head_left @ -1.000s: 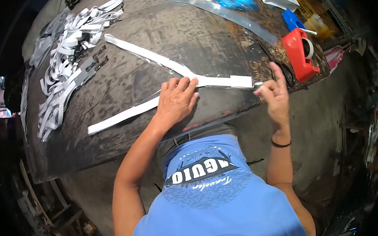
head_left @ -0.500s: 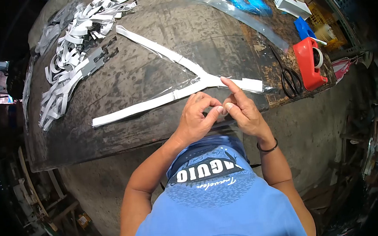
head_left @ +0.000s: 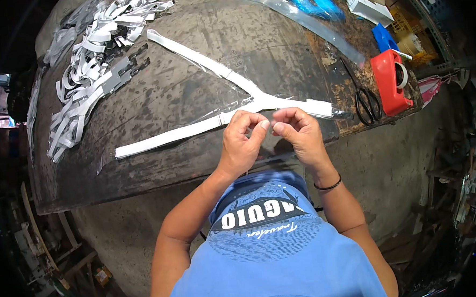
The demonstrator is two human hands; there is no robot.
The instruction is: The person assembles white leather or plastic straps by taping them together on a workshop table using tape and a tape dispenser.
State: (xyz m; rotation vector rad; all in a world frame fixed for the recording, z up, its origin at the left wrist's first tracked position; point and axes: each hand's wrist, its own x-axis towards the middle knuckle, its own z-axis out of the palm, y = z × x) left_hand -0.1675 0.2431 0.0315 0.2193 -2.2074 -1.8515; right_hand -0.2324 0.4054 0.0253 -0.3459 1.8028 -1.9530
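Note:
A white Y-shaped strap (head_left: pixel 175 134) lies flat on the dark worktable (head_left: pixel 196 172), with clear plastic film around parts of it. Just below its junction, my left hand (head_left: pixel 244 140) is closed, thumb and fingertips pinched together. My right hand (head_left: pixel 300 133) faces it in a similar pinch, the fingertips of both almost touching. Whatever lies between the fingertips is too small to make out. Both hands are at the near side of the strap.
Bundled white and grey straps (head_left: pixel 86 78) lie at the left. Black scissors (head_left: pixel 366 101) and a red tape dispenser (head_left: pixel 389 84) stand at the right. Farther back are a clear plastic strip (head_left: pixel 296 19), a white box (head_left: pixel 368 7) and a blue object (head_left: pixel 384 37).
My right index finger, raised before, has curled down into a pinch. Both hands have shifted slightly left, with their fingertips higher and nearer the strap.

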